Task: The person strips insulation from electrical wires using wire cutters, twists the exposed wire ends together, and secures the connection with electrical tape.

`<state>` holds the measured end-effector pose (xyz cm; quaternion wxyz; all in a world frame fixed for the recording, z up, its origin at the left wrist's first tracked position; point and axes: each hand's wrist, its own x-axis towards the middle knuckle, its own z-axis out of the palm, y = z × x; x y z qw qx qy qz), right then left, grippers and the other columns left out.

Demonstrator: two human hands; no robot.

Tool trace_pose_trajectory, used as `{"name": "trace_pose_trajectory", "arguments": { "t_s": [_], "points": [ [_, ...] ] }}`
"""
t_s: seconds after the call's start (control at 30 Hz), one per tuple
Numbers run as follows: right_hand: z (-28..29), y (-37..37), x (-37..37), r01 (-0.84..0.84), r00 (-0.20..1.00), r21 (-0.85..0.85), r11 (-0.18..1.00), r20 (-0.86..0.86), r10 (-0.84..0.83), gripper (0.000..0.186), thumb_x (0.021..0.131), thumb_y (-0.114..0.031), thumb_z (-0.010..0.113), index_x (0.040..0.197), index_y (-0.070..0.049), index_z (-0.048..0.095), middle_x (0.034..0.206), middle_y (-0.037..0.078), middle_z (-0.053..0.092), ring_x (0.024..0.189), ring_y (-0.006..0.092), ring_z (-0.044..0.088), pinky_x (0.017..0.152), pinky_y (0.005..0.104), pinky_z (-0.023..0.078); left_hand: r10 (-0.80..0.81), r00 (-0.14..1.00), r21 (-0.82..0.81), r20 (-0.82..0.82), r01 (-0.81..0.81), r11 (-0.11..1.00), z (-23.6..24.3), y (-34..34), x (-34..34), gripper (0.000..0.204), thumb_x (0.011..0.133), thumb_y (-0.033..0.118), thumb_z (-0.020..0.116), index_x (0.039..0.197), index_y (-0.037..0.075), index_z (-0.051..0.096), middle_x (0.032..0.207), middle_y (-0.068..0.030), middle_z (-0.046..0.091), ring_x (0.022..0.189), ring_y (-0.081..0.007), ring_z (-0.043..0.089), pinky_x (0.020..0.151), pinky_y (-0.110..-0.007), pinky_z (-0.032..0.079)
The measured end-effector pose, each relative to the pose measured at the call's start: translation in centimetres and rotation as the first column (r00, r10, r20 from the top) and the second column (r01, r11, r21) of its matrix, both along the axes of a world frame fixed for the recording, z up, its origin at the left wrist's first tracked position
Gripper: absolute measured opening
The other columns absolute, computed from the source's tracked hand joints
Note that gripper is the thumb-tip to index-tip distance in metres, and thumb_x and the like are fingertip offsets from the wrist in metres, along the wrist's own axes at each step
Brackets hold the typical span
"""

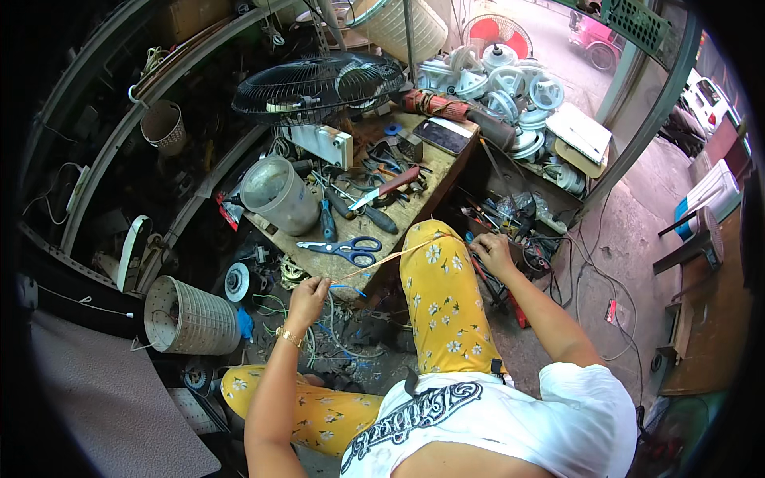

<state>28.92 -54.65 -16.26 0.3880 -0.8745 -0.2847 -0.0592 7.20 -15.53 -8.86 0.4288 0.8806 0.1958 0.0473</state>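
Note:
A thin copper-coloured wire [390, 257] is stretched over my raised knee between my two hands. My left hand [309, 296] is closed in a pinch on its left end, and a short blue piece of wire [351, 290] sticks out beside those fingers. At the other end, my right hand [492, 253] has its fingers closed on the wire, just right of the knee. Dark-handled scissors [343, 250] lie on the wooden bench [327, 268] ahead of my left hand. A screwdriver [327, 223] and a red-handled knife [397, 183] lie farther back among several tools.
A grey plastic bucket [296, 209] stands on the bench, with a black fan guard [319, 80] behind it. Several white fan parts [510, 80] are piled at the far right. A woven basket [191, 319] sits at left. Cables [613, 275] trail across the floor at right.

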Motion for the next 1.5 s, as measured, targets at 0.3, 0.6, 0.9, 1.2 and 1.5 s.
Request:
{"name": "trace_pose_trajectory", "arguments": {
  "t_s": [0.3,0.6,0.9,1.2,1.5],
  "points": [
    [6.2,-0.9,4.1,0.056,0.917,-0.220,0.974,0.397,0.037,0.016,0.083,-0.027,0.062,0.076,-0.012,0.061,0.078,0.004,0.054,0.081,0.0222,0.056,0.074,0.0388,0.032,-0.145,0.984,-0.048,-0.100,0.140,0.989,0.9,-0.9,-0.8,0.033,0.095,0.028,0.052,0.078,-0.001,0.054,0.057,-0.0059,0.043,0.054,-0.0125,0.043,0.053,-0.032,0.036],
    [8.6,-0.1,5.0,0.027,0.845,-0.344,0.939,0.510,0.163,0.014,0.084,-0.027,0.061,0.081,-0.013,0.060,0.073,0.004,0.057,0.075,0.0214,0.055,0.077,0.0393,0.032,-0.072,0.980,0.106,0.188,0.053,0.993,3.0,0.2,-0.1,0.029,0.092,0.022,0.055,0.075,-0.002,0.054,0.060,-0.0158,0.048,0.053,-0.0211,0.039,0.053,-0.032,0.037],
    [2.4,-0.2,-7.7,0.092,0.993,-0.003,0.996,0.078,-0.092,0.006,0.084,-0.011,0.058,0.081,-0.007,0.060,0.066,0.016,0.059,0.066,0.0340,0.058,0.069,0.0419,0.039,0.026,0.999,-0.505,0.040,-0.002,0.863,-4.3,-16.1,-5.9,0.031,0.097,0.021,0.048,0.073,0.002,0.046,0.064,0.0031,0.037,0.062,-0.0080,0.033,0.054,-0.028,0.032],
    [11.2,6.1,-4.3,-0.014,0.999,0.087,0.996,0.040,0.011,0.011,0.086,-0.015,0.058,0.084,-0.004,0.060,0.067,0.018,0.061,0.063,0.0358,0.061,0.056,0.0409,0.043,0.205,0.970,-0.918,-0.129,-0.195,0.345,-0.8,-15.9,-3.2,0.028,0.101,0.034,0.036,0.082,0.015,0.042,0.059,0.0062,0.028,0.047,-0.0054,0.023,0.042,-0.022,0.022],
    [15.0,16.0,-12.1,-0.143,0.945,0.019,0.990,0.301,0.131,0.010,0.082,-0.013,0.064,0.079,-0.004,0.061,0.062,0.017,0.059,0.055,0.0353,0.057,0.060,0.0415,0.043,0.559,0.824,-0.996,0.089,0.064,0.064,3.9,-15.7,2.3,0.029,0.104,0.031,0.032,0.117,0.013,0.051,0.062,0.0055,0.031,0.052,-0.0064,0.027,0.047,-0.020,0.027]
  ]
}}
